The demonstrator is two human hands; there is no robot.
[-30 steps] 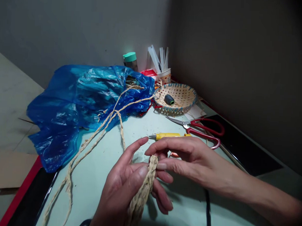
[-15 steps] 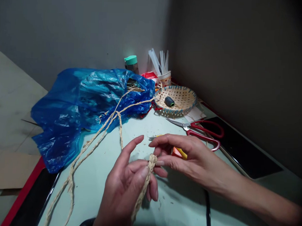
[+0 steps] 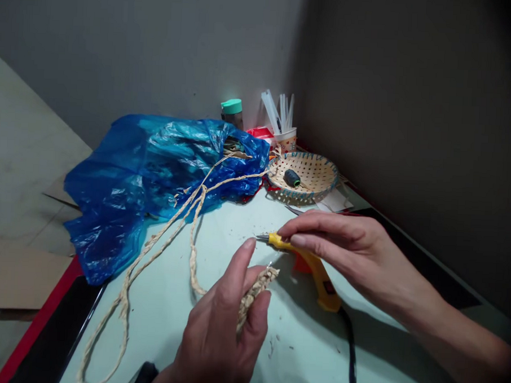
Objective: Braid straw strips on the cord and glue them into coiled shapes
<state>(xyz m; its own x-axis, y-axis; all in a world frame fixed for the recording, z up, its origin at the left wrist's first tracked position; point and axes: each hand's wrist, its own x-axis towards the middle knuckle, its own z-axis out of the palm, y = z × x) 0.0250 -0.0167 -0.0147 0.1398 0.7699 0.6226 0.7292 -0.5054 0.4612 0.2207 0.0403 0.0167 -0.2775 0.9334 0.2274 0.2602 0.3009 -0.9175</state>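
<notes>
On my feed, right: yellow glue gun (image 3: 319,276), black cord (image 3: 352,354). Near centre: straw-beige braid (image 3: 253,296). Far left: blue bag (image 3: 155,164). Far right: tan lattice basket (image 3: 318,169), blue-stitched rim. Far cup (image 3: 287,141): pale, print probably orange.

1. You have 2 bare hands in view: your left hand (image 3: 222,325) at the near middle and your right hand (image 3: 346,238) to its right.
2. Your right forearm (image 3: 436,315) is bare and slim, narrowing towards the hand and darkening at the right edge.
3. Your visible fingernails (image 3: 296,238) look short and rounded.
4. Faint creases mark your knuckles (image 3: 357,232).
</notes>
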